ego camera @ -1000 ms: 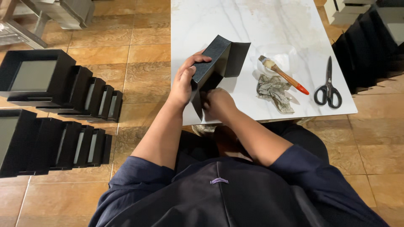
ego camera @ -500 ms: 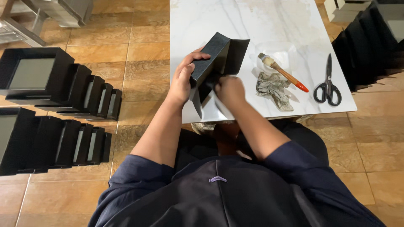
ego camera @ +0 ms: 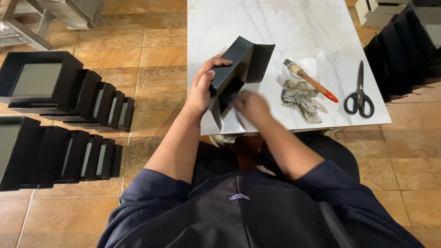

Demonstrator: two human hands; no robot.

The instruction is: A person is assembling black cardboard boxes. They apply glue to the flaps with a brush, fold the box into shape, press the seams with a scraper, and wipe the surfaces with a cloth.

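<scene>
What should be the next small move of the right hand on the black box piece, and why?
Probably press the lower flap flat against the black box piece. The left hand grips the piece at its top edge, the right hand rests blurred on the flap, and that flap stands away from the body.

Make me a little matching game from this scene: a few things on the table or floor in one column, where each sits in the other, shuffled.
Things:
1. scissors
2. brush
3. black boxes
4. black folded card

Places:
A. rows on the tiled floor
B. in the left hand
C. table's right edge
D. beside the crumpled rag

Pairs: 1-C, 2-D, 3-A, 4-B
</scene>
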